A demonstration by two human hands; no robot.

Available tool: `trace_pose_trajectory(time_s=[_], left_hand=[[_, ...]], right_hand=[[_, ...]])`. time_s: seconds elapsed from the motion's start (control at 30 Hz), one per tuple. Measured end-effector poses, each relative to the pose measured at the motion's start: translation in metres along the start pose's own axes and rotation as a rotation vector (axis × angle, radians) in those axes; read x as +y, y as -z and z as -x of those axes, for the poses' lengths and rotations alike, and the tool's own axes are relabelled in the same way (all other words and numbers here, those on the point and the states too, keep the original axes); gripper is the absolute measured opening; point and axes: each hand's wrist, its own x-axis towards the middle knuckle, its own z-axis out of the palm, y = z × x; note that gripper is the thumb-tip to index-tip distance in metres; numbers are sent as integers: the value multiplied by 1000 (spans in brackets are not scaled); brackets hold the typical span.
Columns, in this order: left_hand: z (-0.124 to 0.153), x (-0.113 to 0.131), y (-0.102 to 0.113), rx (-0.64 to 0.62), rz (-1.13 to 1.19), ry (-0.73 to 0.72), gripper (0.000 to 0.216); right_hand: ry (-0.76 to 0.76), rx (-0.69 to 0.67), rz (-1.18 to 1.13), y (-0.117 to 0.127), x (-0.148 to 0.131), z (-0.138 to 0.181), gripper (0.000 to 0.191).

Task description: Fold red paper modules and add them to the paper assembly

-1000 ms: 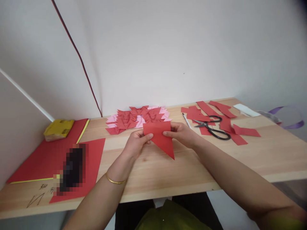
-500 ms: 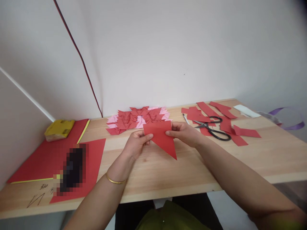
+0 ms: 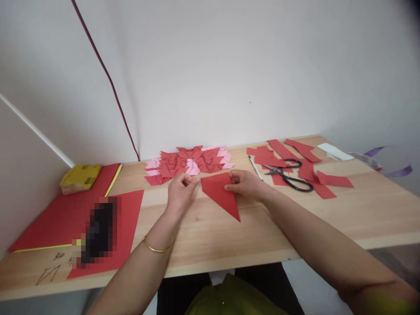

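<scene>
My right hand [image 3: 244, 184] pinches the upper right corner of a red paper triangle [image 3: 220, 195], which lies low over the wooden table [image 3: 210, 236] with its tip toward me. My left hand [image 3: 180, 192] sits just left of the triangle, off the paper, fingers curled loosely with nothing seen in them. Behind both hands lies a flat arrangement of folded red and pink paper pieces [image 3: 188, 162].
Black scissors [image 3: 290, 173] rest among several red paper strips [image 3: 295, 162] at the right, with a pen [image 3: 255, 168] beside them. Red paper sheets [image 3: 68, 218], a yellow pack [image 3: 80, 177] and a blurred dark object [image 3: 98, 232] lie at the left. A purple ribbon [image 3: 390, 164] hangs at far right.
My left hand has let go of the red triangle and drawn slightly left. My right hand has lowered the paper toward the table and turned it.
</scene>
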Motion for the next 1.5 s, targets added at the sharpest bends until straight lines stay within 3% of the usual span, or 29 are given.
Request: trace_pose_trajectory(time_s=[0.07, 0.13, 0.27, 0.4, 0.53, 0.63, 0.7, 0.77, 0.87, 0.97, 1.1, 1.2, 1.37, 1.5], left_hand=[[2, 2, 0, 39, -122, -171, 17], [7, 4, -4, -105, -206, -334, 12], [21, 5, -19, -506, -402, -561, 17], [32, 11, -21, -642, -621, -681, 23], [40, 22, -15, -709, -769, -712, 37], [45, 27, -12, -758, -812, -720, 50], [48, 29, -11, -794, -826, -722, 58], [51, 31, -9, -825, -833, -720, 66], [57, 33, -7, -835, -855, -686, 74], [65, 33, -8, -831, -881, -624, 83], [76, 29, -11, -874, -889, -540, 93], [79, 25, -10, -869, -873, -521, 96], [73, 23, -4, -826, -866, -567, 91], [70, 21, -3, -736, -895, -591, 108]], right_hand=[[-12, 99, 184, -2, 5, -3, 21], [-12, 146, 300, -5, 7, -4, 21], [5, 164, 413, -8, 8, -3, 22], [14, 158, 521, -8, 7, -2, 25], [26, 222, 693, -4, 2, 0, 37], [132, 333, 772, -1, -5, 4, 29], [190, 284, 743, -1, -8, 7, 16], [213, 140, 720, -3, -9, 9, 8], [224, -60, 797, -9, -9, 11, 8], [225, -138, 911, -13, -9, 12, 14], [308, -176, 996, -12, -4, 20, 41], [389, -147, 1053, -8, 7, 33, 49], [467, -92, 1122, -2, 23, 60, 40], [468, -63, 1149, -6, 23, 72, 36]])
